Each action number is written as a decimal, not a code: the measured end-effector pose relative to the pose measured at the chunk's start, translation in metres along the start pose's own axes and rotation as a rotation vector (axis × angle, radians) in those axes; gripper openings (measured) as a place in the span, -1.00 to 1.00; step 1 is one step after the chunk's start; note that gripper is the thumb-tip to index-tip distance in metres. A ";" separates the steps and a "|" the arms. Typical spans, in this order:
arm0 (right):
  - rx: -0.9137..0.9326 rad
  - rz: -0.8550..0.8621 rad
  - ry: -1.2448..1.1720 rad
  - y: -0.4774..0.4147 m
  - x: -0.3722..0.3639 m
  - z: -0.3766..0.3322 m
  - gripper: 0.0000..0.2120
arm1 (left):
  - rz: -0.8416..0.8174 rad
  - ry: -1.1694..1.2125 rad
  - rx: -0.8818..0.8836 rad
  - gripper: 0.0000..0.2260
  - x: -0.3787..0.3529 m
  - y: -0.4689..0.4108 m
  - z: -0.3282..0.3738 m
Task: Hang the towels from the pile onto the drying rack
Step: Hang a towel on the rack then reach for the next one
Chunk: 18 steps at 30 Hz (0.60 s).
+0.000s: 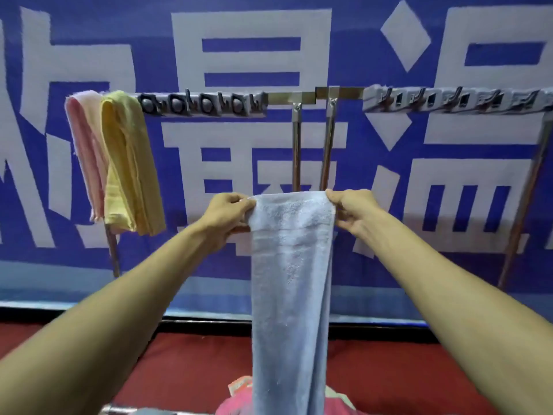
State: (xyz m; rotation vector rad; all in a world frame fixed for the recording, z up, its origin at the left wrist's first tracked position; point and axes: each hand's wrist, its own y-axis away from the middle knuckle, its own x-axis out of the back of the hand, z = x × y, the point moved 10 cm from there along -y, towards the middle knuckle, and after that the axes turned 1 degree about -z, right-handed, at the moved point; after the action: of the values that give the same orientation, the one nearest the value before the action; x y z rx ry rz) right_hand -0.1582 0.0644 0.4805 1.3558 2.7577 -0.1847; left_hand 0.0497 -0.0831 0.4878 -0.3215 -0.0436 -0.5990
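I hold a light blue towel (291,265) up by its top edge, well below the rack's top bar. My left hand (229,212) pinches its upper left corner and my right hand (351,211) pinches its upper right corner. The towel hangs straight down past the bottom of the view. The metal drying rack (302,98) stands in front of me, with grey notched strips on its top bar. A pink towel (85,151) and a yellow towel (128,163) hang side by side at the bar's left end. At the bottom lies part of the pile (239,396), pink cloth showing.
Behind the rack hangs a blue banner with large white characters (251,22). The rack's centre posts (311,145) run down behind the blue towel, and slanted legs (526,187) stand at the right and left. A red floor (191,369) lies below.
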 end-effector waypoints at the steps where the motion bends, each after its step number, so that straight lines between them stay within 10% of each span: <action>1: -0.094 -0.002 -0.070 -0.003 0.001 0.032 -0.77 | 0.004 0.039 0.063 -0.85 -0.008 0.003 -0.029; 11: -0.485 0.058 -0.159 0.006 0.035 0.249 -0.63 | -0.009 0.278 0.460 -0.83 -0.079 0.042 -0.229; 18: -0.584 0.041 -0.228 0.018 0.027 0.311 -0.90 | 0.106 0.437 0.607 -0.64 -0.103 0.058 -0.289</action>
State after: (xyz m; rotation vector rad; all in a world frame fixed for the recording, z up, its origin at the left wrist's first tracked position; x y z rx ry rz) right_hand -0.1595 0.0548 0.1677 1.1414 2.3223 0.4102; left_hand -0.0182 -0.0717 0.1831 0.3966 0.2089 -0.5133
